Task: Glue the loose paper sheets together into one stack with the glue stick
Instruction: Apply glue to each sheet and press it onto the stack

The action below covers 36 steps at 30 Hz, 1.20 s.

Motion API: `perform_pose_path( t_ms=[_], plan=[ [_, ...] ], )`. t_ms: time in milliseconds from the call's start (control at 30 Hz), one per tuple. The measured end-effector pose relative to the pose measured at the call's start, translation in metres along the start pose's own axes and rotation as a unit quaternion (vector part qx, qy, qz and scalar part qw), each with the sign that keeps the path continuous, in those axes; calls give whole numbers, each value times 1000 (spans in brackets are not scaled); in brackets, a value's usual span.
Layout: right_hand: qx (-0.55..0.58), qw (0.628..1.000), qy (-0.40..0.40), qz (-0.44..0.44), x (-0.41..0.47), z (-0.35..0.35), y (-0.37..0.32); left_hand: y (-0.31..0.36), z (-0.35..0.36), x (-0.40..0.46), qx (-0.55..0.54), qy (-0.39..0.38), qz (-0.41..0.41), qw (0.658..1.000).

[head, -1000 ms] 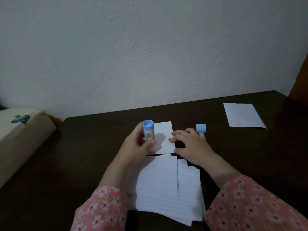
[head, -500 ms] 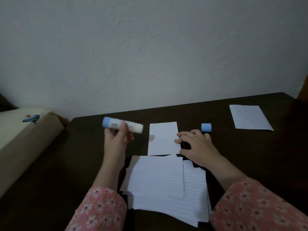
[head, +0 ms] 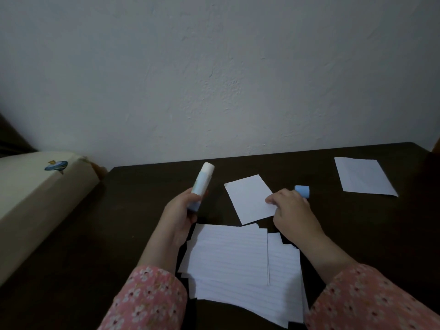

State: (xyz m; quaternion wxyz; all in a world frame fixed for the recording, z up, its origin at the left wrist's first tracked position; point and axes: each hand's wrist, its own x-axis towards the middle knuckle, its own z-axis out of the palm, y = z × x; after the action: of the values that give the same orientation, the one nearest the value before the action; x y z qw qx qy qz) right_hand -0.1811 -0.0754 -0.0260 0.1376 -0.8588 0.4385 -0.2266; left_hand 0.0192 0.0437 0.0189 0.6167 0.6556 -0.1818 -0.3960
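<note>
My left hand (head: pixel 180 211) grips an uncapped glue stick (head: pixel 202 182) by its blue base, white tip pointing up and away, above the dark table. My right hand (head: pixel 289 211) pinches the right edge of a small white sheet (head: pixel 250 197), which lies tilted on the table. Its blue cap (head: pixel 302 191) lies just behind my right fingers. A loose pile of lined sheets (head: pixel 234 260) lies spread between my forearms near the front. One more sheet (head: pixel 363 176) lies alone at the back right.
The dark table (head: pixel 133 225) ends at a pale wall (head: pixel 214 79) close behind. A cream cushion-like object (head: pixel 35 194) with a small blue print leans over the table's left side.
My left hand lifted the glue stick off the small sheet, swung it left, then turned its tip upward. The small sheet has rotated under my right hand, which now pinches its edge.
</note>
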Motion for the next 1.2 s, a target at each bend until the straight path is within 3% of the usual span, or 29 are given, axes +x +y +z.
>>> perform_pose_path(
  t_ms=[67,200,333,467,600,800,867,933,1033,1133,1200],
  plan=[
    [-12,1000,24,13,-1,1,-5,1,4,-1,-3,-16,-1,1000],
    [-32,997,-32,59,-2,5,-18,0,10,2,-14,1,1,1000],
    [-40,997,-50,51,2,4,-20,-4,14,1,-3,20,31,999],
    [-39,995,-86,19,5,-1,-16,-8,13,3,131,99,136,977],
    [-33,994,-104,-4,6,-5,-10,-18,12,7,244,112,178,947],
    [-26,995,-100,-15,5,-5,-8,-23,13,11,234,131,182,946],
    [-16,995,-95,-23,4,-5,-7,-24,15,3,206,191,215,935],
    [10,997,-73,-35,2,-5,-4,-20,19,-10,211,246,293,900],
    [72,995,14,-63,0,-14,-1,-11,34,-23,290,174,377,862],
    [108,982,149,-33,1,-35,10,-14,57,-24,425,55,335,839],
    [97,975,194,38,2,-49,31,-25,69,-20,473,35,299,828]
  ],
)
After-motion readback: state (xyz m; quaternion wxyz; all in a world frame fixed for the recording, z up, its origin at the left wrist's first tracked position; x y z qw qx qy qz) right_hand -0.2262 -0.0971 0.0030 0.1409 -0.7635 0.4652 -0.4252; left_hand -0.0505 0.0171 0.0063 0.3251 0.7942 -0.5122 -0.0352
